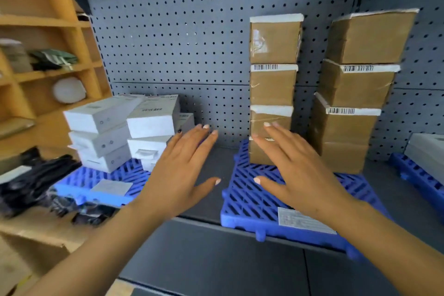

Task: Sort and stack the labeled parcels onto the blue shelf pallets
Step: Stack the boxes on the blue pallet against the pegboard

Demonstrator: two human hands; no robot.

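Two stacks of brown taped parcels with barcode labels stand on the middle blue pallet (247, 202): a narrow stack (272, 86) and a wider stack (353, 94) to its right. White boxes (125, 127) are piled on the left blue pallet (96, 180). My left hand (177, 173) hovers with straight, spread fingers over the gap between the pallets, beside the white boxes. My right hand (298, 175) is also spread flat, in front of the narrow stack's lowest parcels. Neither hand holds anything.
A grey pegboard wall (180, 43) backs the shelf. A wooden cubby unit (43, 55) with small items stands at left, black items (36, 182) heaped below it. A third blue pallet (418, 175) with a grey box (427, 149) is at right.
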